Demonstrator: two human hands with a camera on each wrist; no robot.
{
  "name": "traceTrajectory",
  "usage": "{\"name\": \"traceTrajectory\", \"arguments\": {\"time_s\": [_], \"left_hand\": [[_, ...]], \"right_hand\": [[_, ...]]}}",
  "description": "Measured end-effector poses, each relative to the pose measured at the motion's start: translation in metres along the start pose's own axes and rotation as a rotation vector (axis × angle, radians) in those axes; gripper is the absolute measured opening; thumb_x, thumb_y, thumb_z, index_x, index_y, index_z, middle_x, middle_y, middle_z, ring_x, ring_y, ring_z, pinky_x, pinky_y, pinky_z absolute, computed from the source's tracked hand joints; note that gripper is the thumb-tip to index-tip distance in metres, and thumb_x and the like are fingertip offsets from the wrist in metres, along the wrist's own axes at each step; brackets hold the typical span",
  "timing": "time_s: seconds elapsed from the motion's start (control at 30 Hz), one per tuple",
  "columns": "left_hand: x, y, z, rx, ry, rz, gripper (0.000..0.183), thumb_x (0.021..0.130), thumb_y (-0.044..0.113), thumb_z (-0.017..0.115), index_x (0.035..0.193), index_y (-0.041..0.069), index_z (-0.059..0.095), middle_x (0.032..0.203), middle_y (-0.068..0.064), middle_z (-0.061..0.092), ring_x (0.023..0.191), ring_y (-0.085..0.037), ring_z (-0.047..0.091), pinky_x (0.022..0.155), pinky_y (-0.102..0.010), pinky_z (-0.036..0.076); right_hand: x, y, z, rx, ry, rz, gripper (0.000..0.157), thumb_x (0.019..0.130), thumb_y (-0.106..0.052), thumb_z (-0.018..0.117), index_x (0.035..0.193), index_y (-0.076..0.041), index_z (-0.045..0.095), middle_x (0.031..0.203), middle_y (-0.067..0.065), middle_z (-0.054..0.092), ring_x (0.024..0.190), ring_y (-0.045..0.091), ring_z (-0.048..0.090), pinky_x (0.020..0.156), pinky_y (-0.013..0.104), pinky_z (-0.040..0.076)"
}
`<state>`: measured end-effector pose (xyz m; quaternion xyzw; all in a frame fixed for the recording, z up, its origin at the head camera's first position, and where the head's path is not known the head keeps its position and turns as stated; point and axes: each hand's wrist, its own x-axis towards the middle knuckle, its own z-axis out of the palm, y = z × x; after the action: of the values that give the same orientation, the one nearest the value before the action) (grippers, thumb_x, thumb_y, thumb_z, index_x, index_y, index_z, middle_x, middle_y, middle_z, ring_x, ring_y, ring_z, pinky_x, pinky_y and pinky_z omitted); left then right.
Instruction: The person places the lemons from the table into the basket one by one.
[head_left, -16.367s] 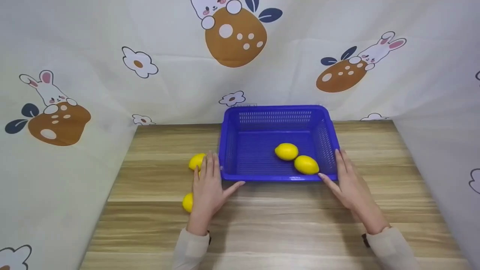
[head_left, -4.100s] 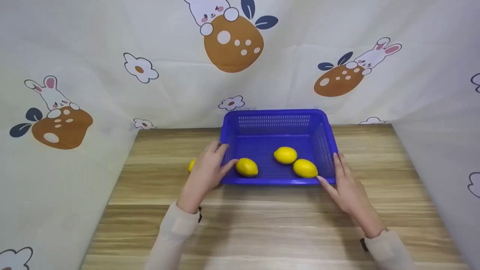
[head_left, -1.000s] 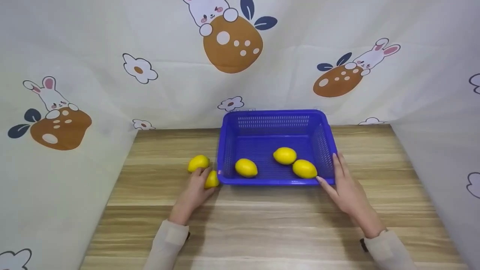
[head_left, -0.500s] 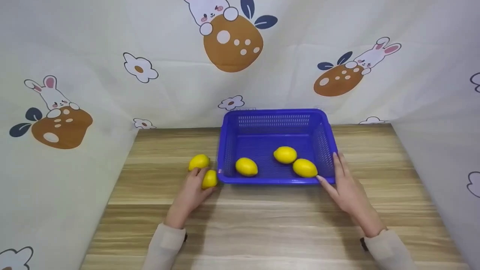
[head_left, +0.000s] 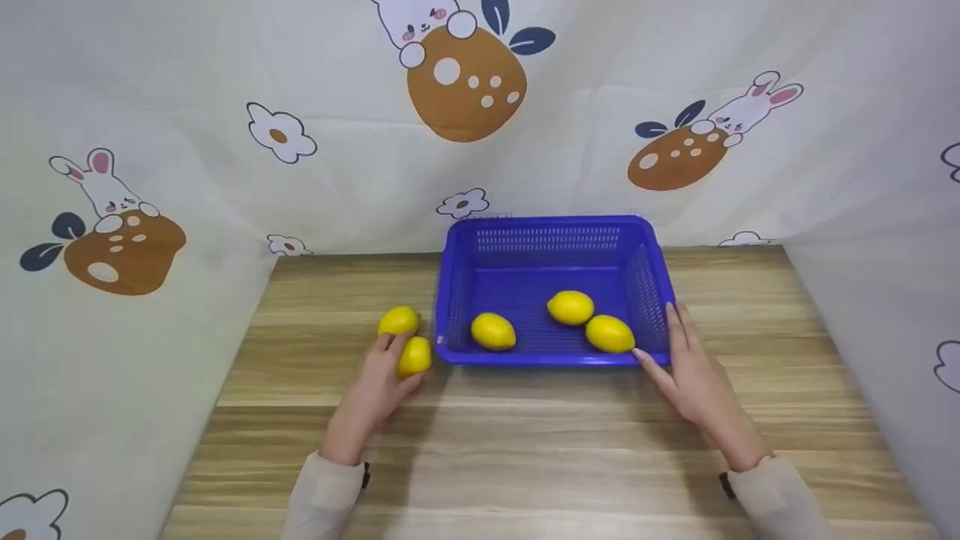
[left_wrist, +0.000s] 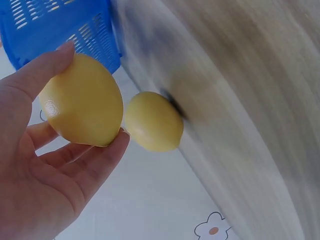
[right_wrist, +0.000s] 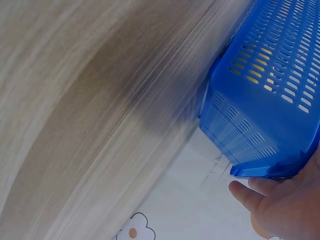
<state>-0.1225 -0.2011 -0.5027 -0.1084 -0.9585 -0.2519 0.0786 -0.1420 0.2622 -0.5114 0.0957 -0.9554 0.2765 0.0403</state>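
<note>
In the head view my left hand [head_left: 375,381] holds a yellow lemon [head_left: 415,357] just left of the blue plastic basket [head_left: 551,360]. The left wrist view shows this lemon [left_wrist: 82,102] between thumb and fingertips. Another lemon [head_left: 398,320] lies on the table right behind it, partly overlapped by the fingers. Inside the basket are a lemon [head_left: 493,331] near the front left corner and two more, one lemon [head_left: 571,307] touching the other lemon [head_left: 610,334]. My right hand [head_left: 699,375] rests with straight fingers along the basket's right side, its thumb at the front rim.
The basket stands on a wood-grain table [head_left: 547,450], close to the back edge. A pale curtain [head_left: 360,172] printed with rabbits and flowers hangs behind the table and along both sides.
The basket held two lemons at first; a third went in from my left hand. That hand has since gripped another lemon outside and drawn it slightly left, away from the basket. My right hand stays put.
</note>
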Motion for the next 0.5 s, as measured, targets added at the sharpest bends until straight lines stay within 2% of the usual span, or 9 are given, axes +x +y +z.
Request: {"name": "traceTrajectory", "arguments": {"time_s": [0.27,0.5], "left_hand": [[-0.003,0.007,-0.012,-0.033,0.036,0.014,0.059,0.085,0.006,0.087,0.136,-0.009,0.061,0.131,-0.036,0.06,0.116,-0.05,0.065,0.1,-0.06,0.057],[-0.003,0.015,-0.022,0.0,0.036,-0.013,0.061,0.087,0.01,0.086,0.139,-0.008,0.059,0.133,-0.036,0.059,0.118,-0.05,0.065,0.101,-0.06,0.056]], "right_hand": [[0.001,0.001,0.001,0.003,0.02,-0.02,0.085,0.107,-0.039,0.06,0.165,0.008,0.018,0.17,0.035,0.016,0.146,0.06,0.036,0.112,0.076,0.037],[0.0,0.002,0.001,0.006,0.021,-0.013,0.085,0.107,-0.038,0.061,0.165,0.007,0.018,0.17,0.034,0.016,0.143,0.061,0.039,0.111,0.076,0.038]]}}
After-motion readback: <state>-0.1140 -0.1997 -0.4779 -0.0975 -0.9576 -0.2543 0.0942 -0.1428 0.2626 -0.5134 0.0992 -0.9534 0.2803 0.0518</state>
